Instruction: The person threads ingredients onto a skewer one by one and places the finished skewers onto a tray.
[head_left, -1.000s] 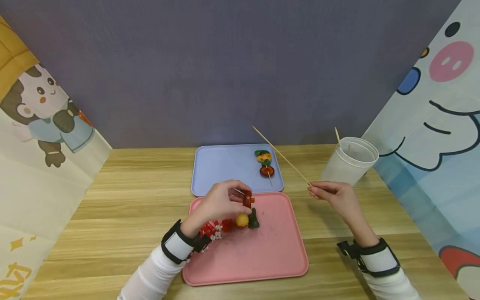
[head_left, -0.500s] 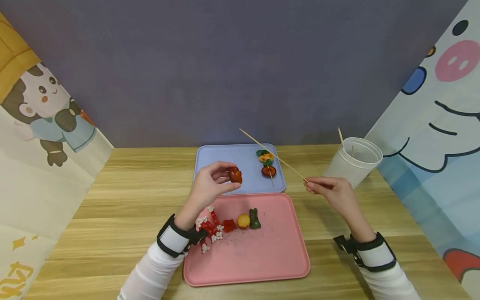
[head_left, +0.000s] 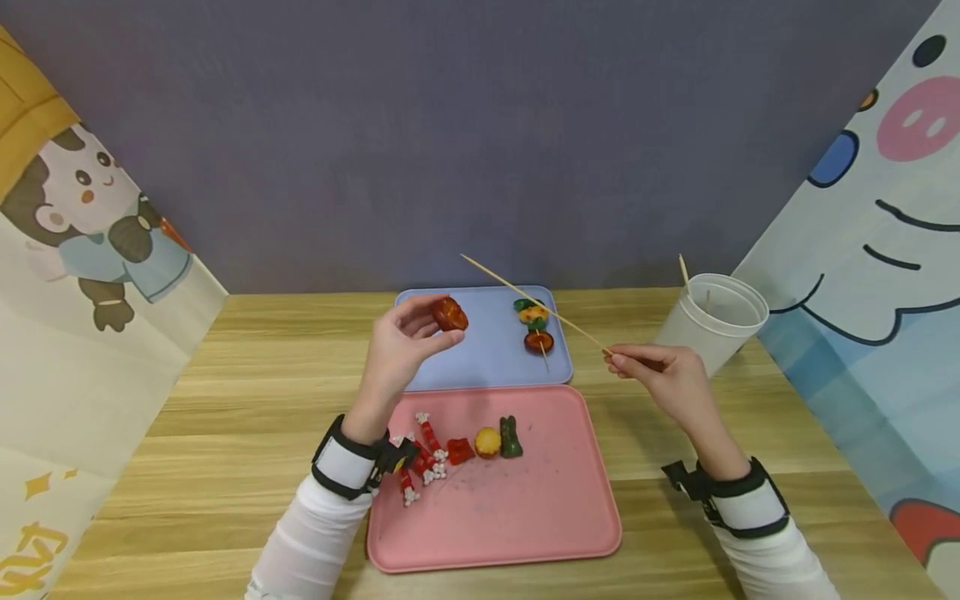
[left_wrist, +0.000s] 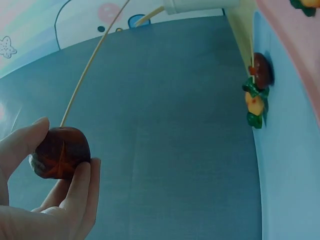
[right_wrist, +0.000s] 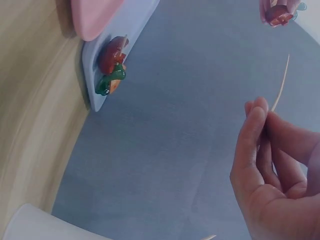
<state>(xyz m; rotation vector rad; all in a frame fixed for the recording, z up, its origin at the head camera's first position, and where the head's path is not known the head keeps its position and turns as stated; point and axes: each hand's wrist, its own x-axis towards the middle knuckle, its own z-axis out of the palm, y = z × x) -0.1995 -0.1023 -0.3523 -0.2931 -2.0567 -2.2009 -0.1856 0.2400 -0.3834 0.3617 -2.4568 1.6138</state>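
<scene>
Between thumb and fingers, my left hand [head_left: 397, 350] holds a brown mushroom cap [left_wrist: 61, 152] scored with a star-shaped cut, up over the left part of the blue tray [head_left: 480, 367]. My right hand [head_left: 663, 375] pinches a thin wooden skewer [head_left: 525, 294] near one end. Its free tip points up and left, above the mushroom cap and apart from it in the head view. On the blue tray's right side lies a loaded skewer [head_left: 537, 325] with green, yellow and brown pieces. Below, the pink tray [head_left: 525, 517] bears a yellow corn piece [head_left: 487, 442], a dark green piece [head_left: 511, 437] and a red piece [head_left: 460, 451].
Several red-and-white sticks [head_left: 423, 454] lie at the pink tray's left. A white tub [head_left: 705, 325] with wooden skewers stands at the back right of the wooden table [head_left: 292, 358]. A grey panel [head_left: 450, 150] rises behind the table.
My left hand has lifted the mushroom cap from above the pink tray, up and left over the blue tray, tilting it. My right hand and the skewer have shifted slightly left and up.
</scene>
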